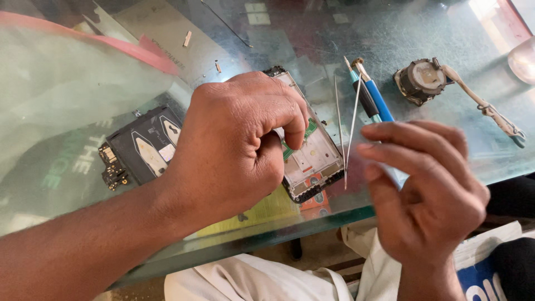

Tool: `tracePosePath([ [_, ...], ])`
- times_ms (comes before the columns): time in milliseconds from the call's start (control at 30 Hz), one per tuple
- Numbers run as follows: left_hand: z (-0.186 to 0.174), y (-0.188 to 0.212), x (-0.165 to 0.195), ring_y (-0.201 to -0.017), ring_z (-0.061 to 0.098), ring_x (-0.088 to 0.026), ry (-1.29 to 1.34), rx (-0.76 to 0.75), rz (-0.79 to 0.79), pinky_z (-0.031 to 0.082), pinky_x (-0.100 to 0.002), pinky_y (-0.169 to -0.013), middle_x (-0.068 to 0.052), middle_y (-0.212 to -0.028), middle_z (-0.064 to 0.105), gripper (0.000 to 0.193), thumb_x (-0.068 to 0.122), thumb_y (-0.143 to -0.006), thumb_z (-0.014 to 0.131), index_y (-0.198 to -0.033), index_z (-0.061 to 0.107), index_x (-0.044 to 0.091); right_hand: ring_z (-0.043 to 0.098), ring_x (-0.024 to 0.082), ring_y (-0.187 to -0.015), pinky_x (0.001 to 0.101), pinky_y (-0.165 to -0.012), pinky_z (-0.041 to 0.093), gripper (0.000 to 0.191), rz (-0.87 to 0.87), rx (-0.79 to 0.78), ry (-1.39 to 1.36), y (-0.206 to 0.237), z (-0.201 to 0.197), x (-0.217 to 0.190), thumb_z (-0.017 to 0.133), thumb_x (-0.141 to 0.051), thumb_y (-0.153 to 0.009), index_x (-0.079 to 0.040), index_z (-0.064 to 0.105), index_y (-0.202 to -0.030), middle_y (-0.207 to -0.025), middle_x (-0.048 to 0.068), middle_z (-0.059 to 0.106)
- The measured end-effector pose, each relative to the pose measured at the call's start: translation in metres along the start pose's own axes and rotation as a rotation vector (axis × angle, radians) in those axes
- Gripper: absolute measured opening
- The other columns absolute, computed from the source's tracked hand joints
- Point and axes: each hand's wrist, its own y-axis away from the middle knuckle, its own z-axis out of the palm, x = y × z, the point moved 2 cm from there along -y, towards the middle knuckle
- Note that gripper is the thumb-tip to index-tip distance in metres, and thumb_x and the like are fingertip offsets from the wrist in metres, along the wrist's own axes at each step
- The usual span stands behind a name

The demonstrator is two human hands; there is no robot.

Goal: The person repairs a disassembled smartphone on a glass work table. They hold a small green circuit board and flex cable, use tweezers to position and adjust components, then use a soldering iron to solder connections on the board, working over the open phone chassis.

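An opened phone frame (313,157) lies on the glass table (312,33), its bare inner chassis facing up. My left hand (234,145) rests curled over its left half, thumb and forefinger pinched down onto the frame near a green part (308,129). My right hand (426,192) hovers just right of the frame, fingers bent around a small pale see-through piece (397,174) that is mostly hidden. Thin metal tweezers (346,120) lie between the hands beside the frame.
A black phone back with battery and loose circuit board (139,147) lies at the left. Blue-handled tools (372,96) and a round grey spool with a strap (423,81) sit at the right. Small parts (187,38) lie far back. The table's front edge runs just below the hands.
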Motion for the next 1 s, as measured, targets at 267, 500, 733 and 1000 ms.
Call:
tracePosePath([
  [267, 0.0, -0.004, 0.008, -0.096, 0.07, -0.03, -0.069, 0.003, 0.09, 0.057, -0.039, -0.079, -0.011, -0.1, 0.071, 0.026, -0.014, -0.072, 0.058, -0.09, 0.066, 0.003, 0.071, 0.024, -0.101, 0.0361, -0.09, 0.057, 0.023, 0.041, -0.098, -0.03, 0.0, -0.001, 0.004, 0.07, 0.007, -0.071, -0.002, 0.075, -0.092, -0.103, 0.011, 0.076],
  [500, 0.002, -0.011, 0.025, -0.106, 0.069, -0.029, -0.174, -0.022, 0.204, 0.058, -0.037, -0.083, -0.011, -0.114, 0.067, 0.03, -0.011, -0.085, 0.068, -0.112, 0.069, 0.003, 0.068, 0.02, -0.1, 0.0271, -0.08, 0.057, 0.021, 0.358, 0.006, -0.439, 0.006, -0.009, 0.022, 0.066, 0.016, -0.081, 0.004, 0.071, -0.097, -0.113, 0.013, 0.073],
  [733, 0.013, -0.012, 0.062, -0.105, 0.064, -0.034, -0.439, -0.419, 0.042, 0.052, -0.049, -0.093, -0.012, -0.095, 0.065, 0.021, 0.011, -0.073, 0.077, -0.09, 0.072, 0.002, 0.058, 0.032, -0.123, 0.0401, -0.101, 0.052, 0.03, 0.004, -0.121, 0.02, -0.001, -0.032, 0.031, 0.082, 0.0, -0.075, -0.003, 0.076, -0.104, -0.124, 0.015, 0.068],
  [1000, 0.066, 0.035, 0.082, -0.105, 0.063, -0.03, -0.659, -0.023, 0.02, 0.054, -0.041, -0.084, -0.013, -0.107, 0.067, 0.027, 0.015, -0.085, 0.078, -0.101, 0.073, -0.006, 0.065, 0.025, -0.119, 0.0389, -0.097, 0.055, 0.025, -0.033, -0.153, -0.051, 0.008, -0.028, 0.048, 0.08, -0.001, -0.074, -0.009, 0.078, -0.098, -0.123, 0.008, 0.072],
])
